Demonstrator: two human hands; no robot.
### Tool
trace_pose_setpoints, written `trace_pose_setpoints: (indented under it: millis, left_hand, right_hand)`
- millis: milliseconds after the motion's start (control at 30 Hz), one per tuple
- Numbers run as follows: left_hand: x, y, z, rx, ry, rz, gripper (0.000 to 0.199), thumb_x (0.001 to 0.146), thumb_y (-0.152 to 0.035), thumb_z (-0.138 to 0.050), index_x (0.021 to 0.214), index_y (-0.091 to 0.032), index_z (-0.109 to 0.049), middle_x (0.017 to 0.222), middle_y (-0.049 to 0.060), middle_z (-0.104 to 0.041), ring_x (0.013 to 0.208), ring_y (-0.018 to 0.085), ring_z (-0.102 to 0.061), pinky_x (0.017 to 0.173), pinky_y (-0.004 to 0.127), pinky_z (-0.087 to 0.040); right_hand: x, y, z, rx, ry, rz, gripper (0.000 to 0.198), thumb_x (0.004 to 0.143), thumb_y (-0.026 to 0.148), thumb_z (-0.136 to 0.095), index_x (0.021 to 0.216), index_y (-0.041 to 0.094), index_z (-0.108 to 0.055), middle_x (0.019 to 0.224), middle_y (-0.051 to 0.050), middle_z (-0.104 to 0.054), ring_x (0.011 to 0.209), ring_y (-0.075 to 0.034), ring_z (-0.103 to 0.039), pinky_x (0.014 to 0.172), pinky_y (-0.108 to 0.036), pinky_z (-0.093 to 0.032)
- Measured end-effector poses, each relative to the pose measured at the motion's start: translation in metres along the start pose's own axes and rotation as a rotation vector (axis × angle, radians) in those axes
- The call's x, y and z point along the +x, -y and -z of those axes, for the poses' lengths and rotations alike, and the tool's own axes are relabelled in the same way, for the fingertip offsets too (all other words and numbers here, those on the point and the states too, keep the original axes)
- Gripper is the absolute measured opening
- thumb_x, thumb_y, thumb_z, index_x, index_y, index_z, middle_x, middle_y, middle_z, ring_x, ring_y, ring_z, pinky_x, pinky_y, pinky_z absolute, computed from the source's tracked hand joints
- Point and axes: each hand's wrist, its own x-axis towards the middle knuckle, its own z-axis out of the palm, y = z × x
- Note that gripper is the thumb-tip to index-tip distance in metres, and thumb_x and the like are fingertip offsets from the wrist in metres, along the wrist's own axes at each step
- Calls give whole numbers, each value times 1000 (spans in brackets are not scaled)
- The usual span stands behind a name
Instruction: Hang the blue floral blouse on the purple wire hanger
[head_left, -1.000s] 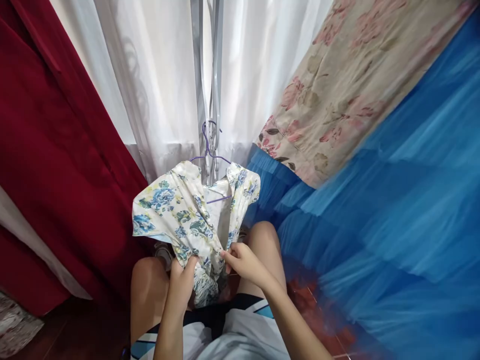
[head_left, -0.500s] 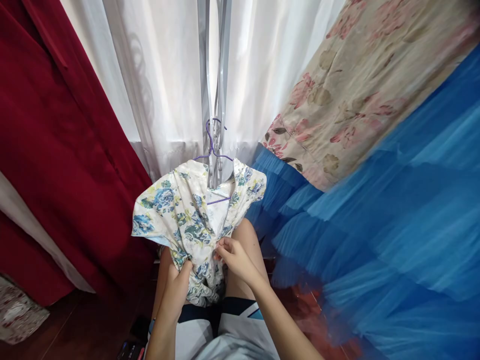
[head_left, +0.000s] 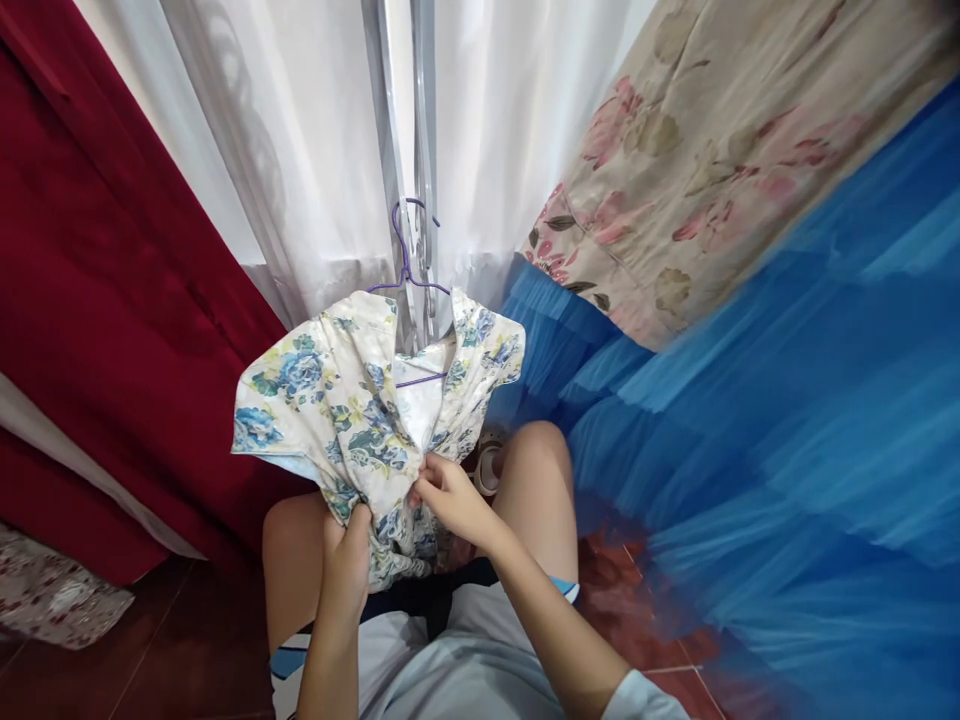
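Note:
A white blouse (head_left: 367, 400) with blue and yellow-green flowers hangs on a purple hanger (head_left: 406, 272) in front of me. Its lower part bunches up over my lap. With the thumb on top, my left hand (head_left: 349, 540) grips the blouse at its left side, below the sleeve. My right hand (head_left: 454, 500) pinches the front of the garment at the bottom of the V-shaped neckline. Whether a button or fastener lies under those fingertips is hidden. The hanger's hook rests by some grey hanging straps (head_left: 424, 120).
White curtains (head_left: 495, 130) hang behind the blouse, and a dark red cloth (head_left: 127, 290) drapes on the left. To the right are a beige floral cloth (head_left: 652, 200) and a blue ruffled tulle garment (head_left: 810, 430). Reddish tiles (head_left: 172, 640) cover the floor.
The blouse and both hands sit slightly further left and higher in view. My knees have spread apart. Both hands keep their hold on the cloth.

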Motion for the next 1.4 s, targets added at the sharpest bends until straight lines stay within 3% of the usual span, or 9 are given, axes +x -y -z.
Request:
trace_pose_setpoints:
  millis: [200,367,433,567,633,767,900,1200,1400]
  left_hand:
    - [1,-2,3,-57,-114,9,33,82,-27,-60,112,-16,-65,97,6,-70,100,25,-65,90,33,-51]
    - [6,11,-19,-144,-501,-406,48,74,-18,-73,117,-22,-52,127,6,-56,123,21,-53,105,35,-41]
    - [3,18,-29,-8,-355,-447,41,77,-18,-71,114,-21,-55,122,7,-58,118,21,-54,103,35,-42]
    - [-7,30,-48,207,153,-298,29,83,-16,-60,111,-19,-59,109,8,-65,105,22,-62,94,34,-48]
    - [-7,32,-55,234,261,-249,24,83,-14,-57,106,-19,-60,102,7,-68,97,21,-65,86,31,-50]
    - [2,29,-57,336,290,-284,6,85,-20,-56,85,-17,-61,81,4,-69,80,19,-66,74,27,-50]
    - [6,29,-48,415,320,-293,9,84,-25,-60,78,-18,-61,75,4,-69,76,20,-68,72,27,-50]
    - [-11,25,-46,707,452,-340,11,80,-14,-58,72,-21,-60,75,4,-70,74,21,-68,66,26,-45]
    - [-4,37,-49,651,543,-352,10,84,-14,-56,77,-20,-60,76,4,-69,75,20,-67,67,27,-47]
  right_hand:
    - [-8,-12,-6,39,-128,13,17,83,20,-49,66,21,-47,54,3,-58,53,-14,-53,57,-25,-40]
    - [-22,-19,12,21,-206,-73,17,76,15,-49,59,20,-50,46,4,-54,45,-12,-47,50,-24,-33]
    - [-25,-16,16,35,-224,-92,15,73,16,-51,58,19,-52,44,4,-53,43,-11,-46,48,-23,-32]
    - [-26,-5,12,97,-227,-129,13,72,18,-55,59,18,-55,42,4,-53,38,-9,-43,43,-22,-29]
    - [-27,2,7,130,-213,-143,11,73,20,-57,63,18,-57,41,4,-53,36,-9,-41,42,-21,-28]
    - [-23,18,5,129,-229,-127,16,76,27,-61,64,17,-58,40,4,-53,34,-8,-38,39,-21,-26]
    - [-2,42,11,131,-231,-69,23,77,31,-62,59,19,-55,38,5,-51,34,-7,-35,40,-22,-27]
    - [87,136,25,180,-392,313,26,77,28,-62,55,16,-57,43,5,-48,40,-6,-34,42,-21,-24]
    - [88,139,27,174,-389,348,17,79,31,-60,70,16,-62,42,6,-49,39,-7,-37,41,-21,-27]
